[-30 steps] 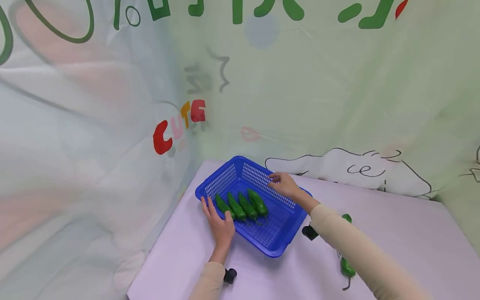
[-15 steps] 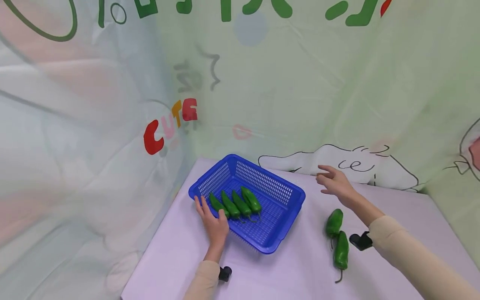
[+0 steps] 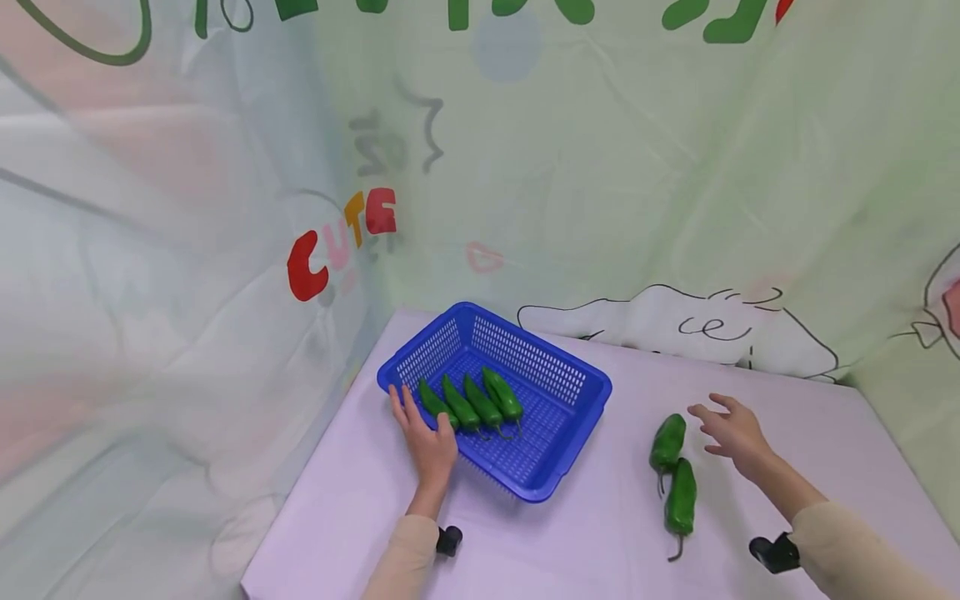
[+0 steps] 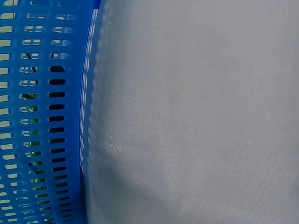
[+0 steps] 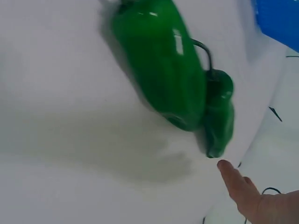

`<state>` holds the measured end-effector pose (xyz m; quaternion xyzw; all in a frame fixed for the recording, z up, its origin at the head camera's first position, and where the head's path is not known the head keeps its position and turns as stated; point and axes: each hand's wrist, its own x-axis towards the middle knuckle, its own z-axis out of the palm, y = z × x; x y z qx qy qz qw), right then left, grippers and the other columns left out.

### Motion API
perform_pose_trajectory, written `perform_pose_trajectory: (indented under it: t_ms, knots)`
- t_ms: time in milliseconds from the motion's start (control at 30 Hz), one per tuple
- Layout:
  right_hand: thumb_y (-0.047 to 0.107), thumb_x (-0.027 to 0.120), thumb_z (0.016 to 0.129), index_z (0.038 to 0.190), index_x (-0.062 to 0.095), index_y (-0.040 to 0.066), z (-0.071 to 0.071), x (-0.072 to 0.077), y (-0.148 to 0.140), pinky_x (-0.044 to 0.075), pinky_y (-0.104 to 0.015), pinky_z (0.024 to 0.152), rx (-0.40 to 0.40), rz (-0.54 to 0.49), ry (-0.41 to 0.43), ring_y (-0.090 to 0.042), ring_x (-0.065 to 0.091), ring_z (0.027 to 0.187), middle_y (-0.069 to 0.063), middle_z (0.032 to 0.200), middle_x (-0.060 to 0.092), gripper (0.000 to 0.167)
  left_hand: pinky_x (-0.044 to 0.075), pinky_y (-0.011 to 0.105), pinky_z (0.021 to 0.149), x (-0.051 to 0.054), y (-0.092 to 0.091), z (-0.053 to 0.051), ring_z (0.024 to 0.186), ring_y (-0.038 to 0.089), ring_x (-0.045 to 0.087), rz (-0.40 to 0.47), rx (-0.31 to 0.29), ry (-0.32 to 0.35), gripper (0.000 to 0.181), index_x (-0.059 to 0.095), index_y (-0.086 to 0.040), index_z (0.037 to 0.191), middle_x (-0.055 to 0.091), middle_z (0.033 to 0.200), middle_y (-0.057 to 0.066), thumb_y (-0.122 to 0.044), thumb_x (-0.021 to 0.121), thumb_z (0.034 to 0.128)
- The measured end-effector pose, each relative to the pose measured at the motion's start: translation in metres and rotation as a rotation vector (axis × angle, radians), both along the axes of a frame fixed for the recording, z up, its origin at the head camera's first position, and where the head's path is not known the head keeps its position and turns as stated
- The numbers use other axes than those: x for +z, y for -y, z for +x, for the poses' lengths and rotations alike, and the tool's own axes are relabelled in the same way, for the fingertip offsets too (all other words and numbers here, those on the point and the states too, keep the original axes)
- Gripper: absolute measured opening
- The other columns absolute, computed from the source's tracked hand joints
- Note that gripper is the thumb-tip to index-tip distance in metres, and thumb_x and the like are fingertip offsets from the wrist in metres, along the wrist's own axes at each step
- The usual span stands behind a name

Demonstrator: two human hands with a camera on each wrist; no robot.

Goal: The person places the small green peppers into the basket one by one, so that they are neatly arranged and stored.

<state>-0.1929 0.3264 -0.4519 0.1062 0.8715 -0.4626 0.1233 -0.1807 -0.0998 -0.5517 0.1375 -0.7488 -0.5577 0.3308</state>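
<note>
A blue plastic basket [image 3: 555, 454] with perforated walls stands on the table, and several green peppers [image 3: 480, 402] lie side by side in it. My left hand [image 3: 429, 443] rests on the basket's near left rim, fingers spread. To the right of the basket, two more green peppers lie on the tabletop: a farther pepper [image 3: 667, 442] and a nearer pepper [image 3: 681, 498], touching or almost so. Just right of the farther one, my right hand [image 3: 735, 432] hovers with relaxed fingers, holding nothing. The right wrist view shows its fingers near the tip of the smaller-looking pepper [image 5: 218, 114].
A pale lilac cloth covers the table [image 3: 570, 550]. Printed plastic sheeting hangs as a wall at the back [image 3: 600, 183] and along the left side [image 3: 187, 333]. A small black wrist camera [image 3: 776, 552] sits at the right wrist.
My right hand has moved from above the basket out to the right, then down beside the two loose peppers. My left hand stays on the basket rim.
</note>
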Motion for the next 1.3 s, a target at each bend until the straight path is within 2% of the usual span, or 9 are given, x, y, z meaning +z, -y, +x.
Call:
perform_pose_trajectory:
  t_ms: [133,333,567,733,967,1300]
  knots:
    - [0.043,0.042,0.100,0.150,0.002,-0.015,0.011,-0.015,-0.005,0.052,-0.051,0.089,-0.032,0.009,0.048,-0.057,0.032,0.132,-0.046,0.146,0.019,0.086,0.021,0.055,0.115,0.001,0.000,0.001,0.149,0.032,0.014,0.008,-0.004,0.000,0.078,0.024,0.004,0.154,0.006,0.165,0.009,-0.001,0.055,0.0825]
    - [0.037,0.048,0.100,0.148,0.004,-0.017,0.026,-0.035,-0.001,0.053,-0.051,0.087,-0.008,0.007,0.089,-0.059,0.034,0.129,-0.049,0.142,0.021,0.085,0.022,0.055,0.115,0.001,0.001,0.001,0.149,0.033,0.014,0.005,-0.012,0.011,0.077,0.024,0.003,0.154,0.006,0.165,0.009,-0.002,0.054,0.0831]
    - [0.025,0.061,0.095,0.148,0.005,-0.017,0.032,-0.053,0.006,0.054,-0.053,0.084,-0.008,0.000,0.086,-0.058,0.042,0.123,-0.049,0.138,0.025,0.088,0.022,0.055,0.114,0.003,0.001,-0.001,0.149,0.033,0.014,0.005,-0.016,0.010,0.077,0.024,0.004,0.153,0.006,0.165,0.008,-0.001,0.055,0.0833]
    - [0.019,0.067,0.090,0.146,0.015,-0.019,0.033,-0.060,0.008,0.055,-0.052,0.082,0.007,0.022,0.049,-0.056,0.050,0.116,-0.049,0.137,0.030,0.085,0.022,0.056,0.114,0.001,0.001,0.000,0.149,0.034,0.014,0.010,-0.014,0.006,0.077,0.024,0.004,0.153,0.006,0.165,0.009,-0.001,0.055,0.0827]
    - [0.013,0.069,0.086,0.141,0.028,-0.019,0.036,-0.067,0.008,0.057,-0.046,0.075,0.023,0.108,-0.010,-0.053,0.057,0.108,-0.047,0.133,0.038,0.076,0.022,0.057,0.114,0.002,0.001,0.003,0.149,0.034,0.013,0.005,-0.016,0.012,0.076,0.025,0.005,0.153,0.006,0.165,0.009,-0.001,0.055,0.0832]
    - [0.009,0.066,0.086,0.137,0.034,-0.021,0.038,-0.061,0.014,0.057,-0.045,0.073,0.041,0.147,-0.035,-0.052,0.058,0.105,-0.048,0.130,0.041,0.067,0.022,0.056,0.114,0.001,0.002,0.002,0.149,0.034,0.013,-0.006,-0.018,0.015,0.076,0.025,0.006,0.153,0.006,0.164,0.010,0.000,0.056,0.0833]
